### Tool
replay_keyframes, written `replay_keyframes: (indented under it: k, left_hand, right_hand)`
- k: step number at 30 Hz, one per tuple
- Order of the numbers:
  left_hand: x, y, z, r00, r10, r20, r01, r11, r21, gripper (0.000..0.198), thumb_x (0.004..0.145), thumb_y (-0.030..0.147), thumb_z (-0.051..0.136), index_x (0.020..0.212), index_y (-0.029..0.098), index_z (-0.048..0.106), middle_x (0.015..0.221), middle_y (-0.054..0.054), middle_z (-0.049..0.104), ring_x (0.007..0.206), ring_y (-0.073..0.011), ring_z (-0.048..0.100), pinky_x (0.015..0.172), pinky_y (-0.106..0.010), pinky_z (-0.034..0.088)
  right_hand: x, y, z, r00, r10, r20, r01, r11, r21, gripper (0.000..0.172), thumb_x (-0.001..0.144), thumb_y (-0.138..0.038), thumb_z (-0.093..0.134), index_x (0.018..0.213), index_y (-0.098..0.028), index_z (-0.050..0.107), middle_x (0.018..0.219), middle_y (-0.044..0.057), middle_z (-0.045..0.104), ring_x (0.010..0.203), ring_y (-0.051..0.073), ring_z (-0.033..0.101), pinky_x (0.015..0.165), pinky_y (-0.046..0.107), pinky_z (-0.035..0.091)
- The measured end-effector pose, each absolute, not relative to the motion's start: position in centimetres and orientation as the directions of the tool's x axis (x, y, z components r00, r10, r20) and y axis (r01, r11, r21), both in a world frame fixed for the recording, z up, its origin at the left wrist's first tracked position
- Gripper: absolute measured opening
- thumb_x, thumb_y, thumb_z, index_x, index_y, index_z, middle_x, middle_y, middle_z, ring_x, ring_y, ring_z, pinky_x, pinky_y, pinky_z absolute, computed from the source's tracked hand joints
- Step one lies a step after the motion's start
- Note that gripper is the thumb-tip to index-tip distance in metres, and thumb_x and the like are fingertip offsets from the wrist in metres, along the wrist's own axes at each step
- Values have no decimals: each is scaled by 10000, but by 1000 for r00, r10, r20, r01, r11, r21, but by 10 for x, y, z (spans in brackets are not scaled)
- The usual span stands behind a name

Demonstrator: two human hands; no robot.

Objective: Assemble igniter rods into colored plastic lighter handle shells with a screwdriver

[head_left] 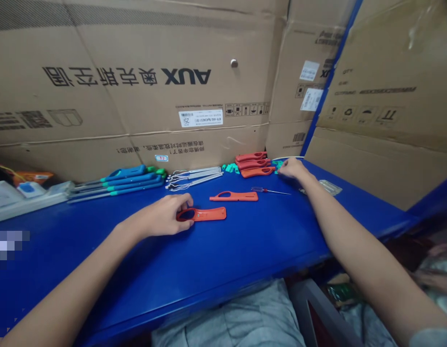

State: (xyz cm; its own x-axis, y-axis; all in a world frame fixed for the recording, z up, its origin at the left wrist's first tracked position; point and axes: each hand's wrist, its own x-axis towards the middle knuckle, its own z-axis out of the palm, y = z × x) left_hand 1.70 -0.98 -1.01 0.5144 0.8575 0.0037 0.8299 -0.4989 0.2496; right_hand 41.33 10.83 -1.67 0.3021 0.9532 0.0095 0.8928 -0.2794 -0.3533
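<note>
Orange plastic handle piece [210,214] is lying flat on a blue workbench [180,274], its looped end sitting under the person's left hand [164,215]. That hand is half curled, its fingers arching over the loop, though whether they are gripping the piece or only resting on it cannot be told. Just beyond, a second orange handle piece [233,196] is lying apart, with a thin red-handled screwdriver [270,190] nearby. Toward the cardboard cartons [111,77], three more orange handle pieces [254,162] are lying close together beside small teal-green plastic parts [230,168]. The right hand [293,168] is reaching palm down at the far side of that group, its fingers spread slightly near more teal-green parts [278,165], with any hold hidden. Those small parts could scatter if the fingers sweep across them, and the slim screwdriver could roll if a wrist brushes it. Either loose part could then be knocked out of easy reach. Both bare forearms are stretching forward from the lower corners of the view and angling inward, the left one lying low across the bench and the right one extending farther toward the back.
</note>
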Motion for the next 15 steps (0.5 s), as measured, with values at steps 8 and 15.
replay_keyframes:
  k: [8,15]
  left_hand:
    - [26,-12,-15,515,856,39,823,-507,254,419,757,421,583,1108,192,582,928,-54,646,781,-208,602,667,-287,441]
    - [15,-9,-6,477,879,-3,831,-450,326,505,682,412,677,1146,222,613,956,-38,689,813,-213,632,700,-276,465]
  right_hand:
    - [380,98,-9,129,989,74,902,-86,-424,273,919,-310,596,1148,-163,607,1175,94,612,1031,215,610,871,393,517]
    - [305,61,-8,-543,837,73,681,489,-544,365,656,-270,818,995,-187,714,1001,41,717,889,182,653,746,259,509]
